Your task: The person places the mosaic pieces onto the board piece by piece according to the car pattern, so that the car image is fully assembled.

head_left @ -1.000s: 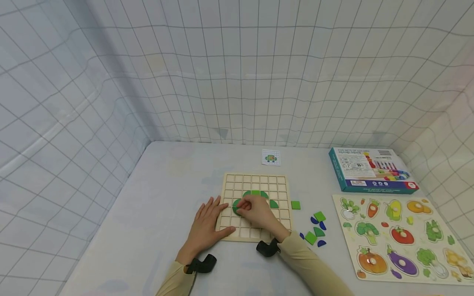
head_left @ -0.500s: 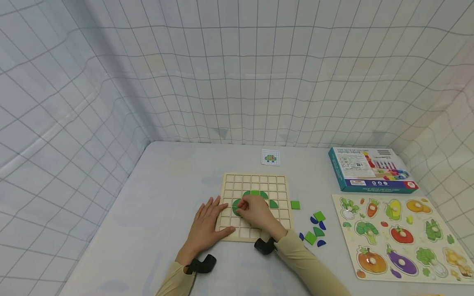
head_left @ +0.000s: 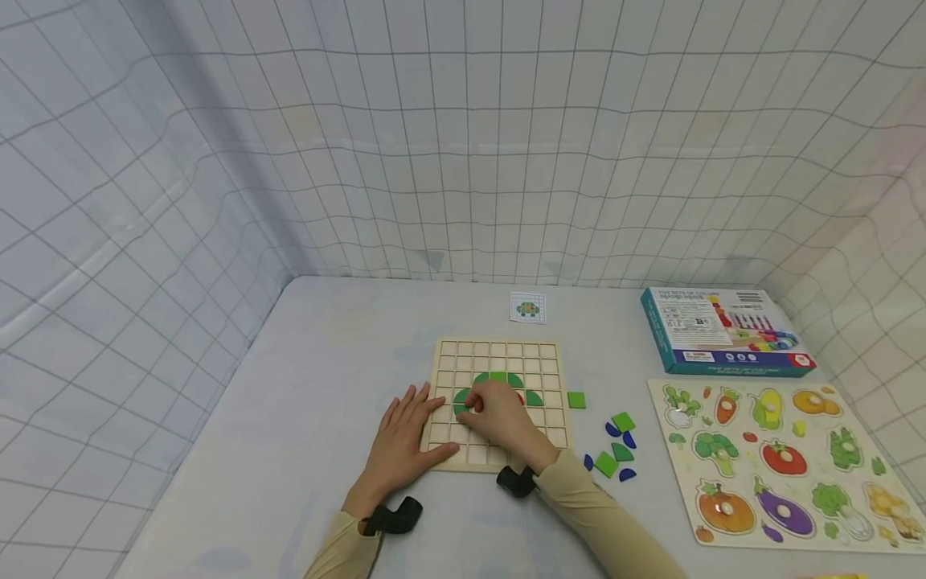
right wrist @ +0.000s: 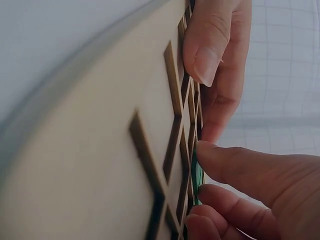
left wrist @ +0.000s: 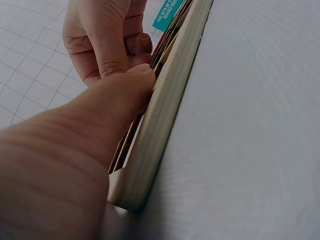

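Observation:
My left hand (head_left: 407, 442) lies spread over the left edge of a square wooden grid board (head_left: 463, 348), its thumb on the board's front left. Over the left middle cells is my right hand (head_left: 501, 414), thumb and index finger bent together at a small green tile (right wrist: 199, 172) that shows between their tips in the right wrist view. Beside those fingertips a rounded green tile (head_left: 460, 396) sits in a cell. Higher up are a light green square (head_left: 498, 376) and a green quarter-circle (head_left: 514, 380); another green quarter-circle (head_left: 534, 398) is to the right. My right hand hides the middle cells.
A small pattern card (head_left: 528, 308) lies behind the board. To the right are a green square tile (head_left: 576, 400) and loose green and blue tiles, including a blue half-circle (head_left: 627, 474). Farther right are a boxed toy set (head_left: 727, 331) and a vegetable puzzle board (head_left: 745, 511).
My right thumb and index finger have parted slightly at the green tile, and the wrist has shifted a little left. My left hand stays in place on the board.

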The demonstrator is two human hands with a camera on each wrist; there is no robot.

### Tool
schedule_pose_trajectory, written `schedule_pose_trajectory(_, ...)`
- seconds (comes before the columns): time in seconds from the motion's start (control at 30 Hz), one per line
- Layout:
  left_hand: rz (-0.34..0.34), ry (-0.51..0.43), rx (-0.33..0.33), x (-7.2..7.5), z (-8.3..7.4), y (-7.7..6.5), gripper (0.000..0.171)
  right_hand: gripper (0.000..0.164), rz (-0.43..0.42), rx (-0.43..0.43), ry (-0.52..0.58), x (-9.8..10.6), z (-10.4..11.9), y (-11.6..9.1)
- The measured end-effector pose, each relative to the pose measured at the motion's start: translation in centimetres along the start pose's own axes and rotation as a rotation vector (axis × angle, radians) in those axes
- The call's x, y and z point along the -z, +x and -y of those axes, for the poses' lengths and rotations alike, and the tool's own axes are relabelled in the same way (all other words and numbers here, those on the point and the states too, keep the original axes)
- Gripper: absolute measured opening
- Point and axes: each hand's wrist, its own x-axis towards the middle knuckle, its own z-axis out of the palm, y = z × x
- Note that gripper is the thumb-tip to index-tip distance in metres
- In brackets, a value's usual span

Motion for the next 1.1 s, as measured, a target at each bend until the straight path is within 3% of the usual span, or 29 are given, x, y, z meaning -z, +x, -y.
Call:
schedule_pose_trajectory(0.4, 0.003, 0.005, 0.008, 0.0, 0.0, 0.1, 0.076, 0.016, -0.023, 0.0, -0.033, 0.0, -0.3, -0.2)
schedule_pose_trajectory(0.63, 0.006, 0.004, 0.017, -0.2, -0.1, 0.2, 0.076, 0.008, 0.001, 0.034, -0.031, 0.7, -0.6, -1.7)
schedule_pose_trajectory(0.83, -0.001, 0.013, 0.026, -0.2, -0.2, 0.2, 0.077, 0.005, -0.054, 0.071, -0.024, 3.2, -1.4, -3.4)
schedule_pose_trajectory(1.1, -0.011, 0.021, 0.021, -0.2, 0.1, 0.1, 0.077, 0.005, -0.209, 0.04, -0.105, 7.5, -4.8, -5.4)
